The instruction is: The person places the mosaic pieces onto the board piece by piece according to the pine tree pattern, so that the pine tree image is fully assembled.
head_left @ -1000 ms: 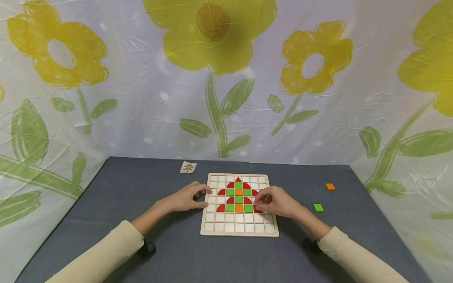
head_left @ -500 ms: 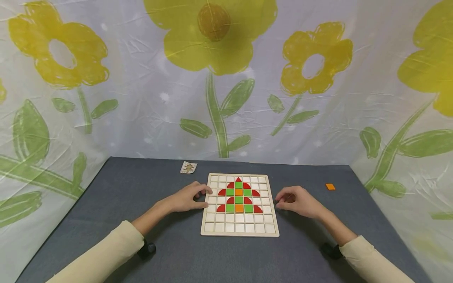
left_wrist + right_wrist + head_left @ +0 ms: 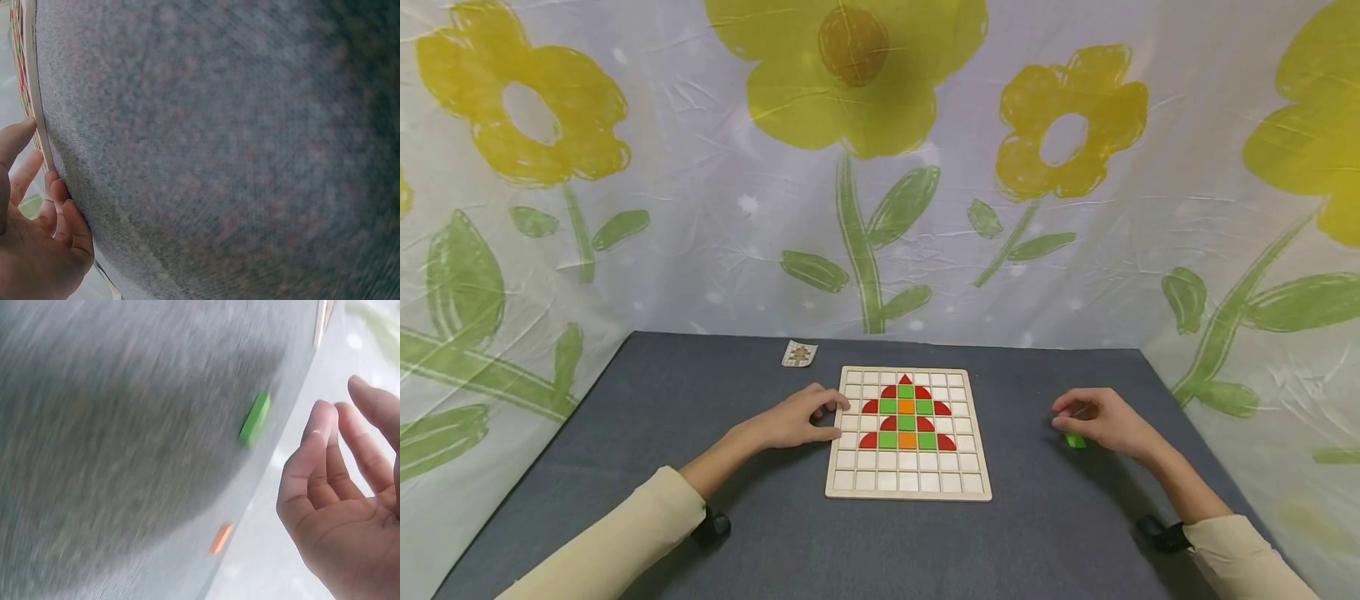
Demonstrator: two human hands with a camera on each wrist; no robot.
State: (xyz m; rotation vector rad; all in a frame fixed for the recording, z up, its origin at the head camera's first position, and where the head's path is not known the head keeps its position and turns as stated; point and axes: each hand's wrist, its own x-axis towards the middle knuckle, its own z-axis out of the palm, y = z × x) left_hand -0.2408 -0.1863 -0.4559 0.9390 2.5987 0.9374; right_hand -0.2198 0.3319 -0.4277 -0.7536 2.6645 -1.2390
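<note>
A pale wooden grid board (image 3: 906,483) lies mid-table, with green, orange and red tiles (image 3: 907,423) set in a tree-like pattern. My left hand (image 3: 805,417) rests its thumb and fingertips on the board's left edge; the left wrist view shows them against the rim (image 3: 37,94). Off to the board's right, my right hand (image 3: 1097,414) hovers over a loose green square tile (image 3: 1076,441), fingers loosely bent and holding nothing. In the right wrist view the green tile (image 3: 255,419) lies apart from the fingers. An orange tile (image 3: 221,539) lies farther off, hidden by the hand in the head view.
A small patterned card (image 3: 799,354) lies behind the board to the left. Dark cloth (image 3: 730,467) covers the table. Behind it and at both sides hangs a flower-printed curtain (image 3: 715,217).
My right hand has left the red tile at the board's right side and moved right, over the green tile. It now hides the orange tile. My left hand has stayed put.
</note>
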